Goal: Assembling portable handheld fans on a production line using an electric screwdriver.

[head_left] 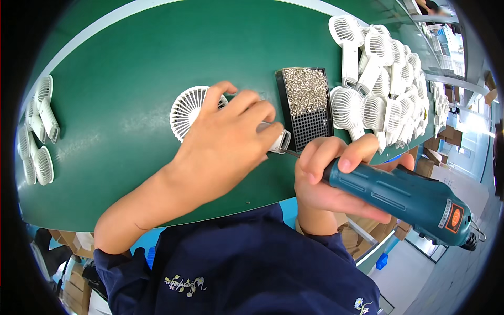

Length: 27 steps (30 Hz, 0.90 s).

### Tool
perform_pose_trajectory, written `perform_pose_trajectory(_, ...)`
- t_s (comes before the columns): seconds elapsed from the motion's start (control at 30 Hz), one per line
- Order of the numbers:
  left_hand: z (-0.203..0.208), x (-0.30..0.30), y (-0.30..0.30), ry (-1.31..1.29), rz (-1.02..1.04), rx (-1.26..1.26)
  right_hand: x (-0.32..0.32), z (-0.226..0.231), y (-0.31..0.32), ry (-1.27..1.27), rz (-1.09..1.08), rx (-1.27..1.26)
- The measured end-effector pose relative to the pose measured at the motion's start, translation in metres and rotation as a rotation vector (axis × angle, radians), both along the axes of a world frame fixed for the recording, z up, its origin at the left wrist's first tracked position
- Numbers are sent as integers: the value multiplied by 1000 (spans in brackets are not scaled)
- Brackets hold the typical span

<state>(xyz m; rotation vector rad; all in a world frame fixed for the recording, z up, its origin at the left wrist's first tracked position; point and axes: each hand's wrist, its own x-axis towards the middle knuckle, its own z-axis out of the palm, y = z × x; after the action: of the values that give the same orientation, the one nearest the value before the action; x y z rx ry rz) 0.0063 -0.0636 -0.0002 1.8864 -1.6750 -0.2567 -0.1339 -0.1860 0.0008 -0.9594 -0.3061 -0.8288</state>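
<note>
A white handheld fan (185, 111) lies on the green table, its round grille to the left and its handle end to the right. My left hand (226, 136) is closed over the fan's handle and covers most of it. In my right hand (328, 176) is a teal electric screwdriver (401, 197), held nearly level. Its thin bit reaches left to the end of the fan's handle; whether a screw sits on the tip is too small to tell. Just beyond the handle end stands a black screw tray (311, 128) with many small silver screws in its far part.
Many white fans (375, 79) are heaped at the right of the green table (121, 68). A smaller group of fans (39, 131) lies at the far left edge. Cardboard boxes (79, 289) stand below the table's near edge.
</note>
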Motion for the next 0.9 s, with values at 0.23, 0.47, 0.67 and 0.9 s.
perform_pose_trajectory(0.23, -12, 3, 2, -61, -12, 34, -4, -6, 6, 63, -2, 28)
perform_pose_trajectory(0.47, -11, 3, 1, -52, -13, 40, 3, -19, 7, 108, -103, -50)
perform_pose_trajectory(0.67, -12, 5, 2, -56, -1, 29, 8, -21, 12, 125, -257, -226)
perform_pose_trajectory(0.9, -13, 3, 4, -47, -5, 7, 5, -22, 13, 94, -254, -253)
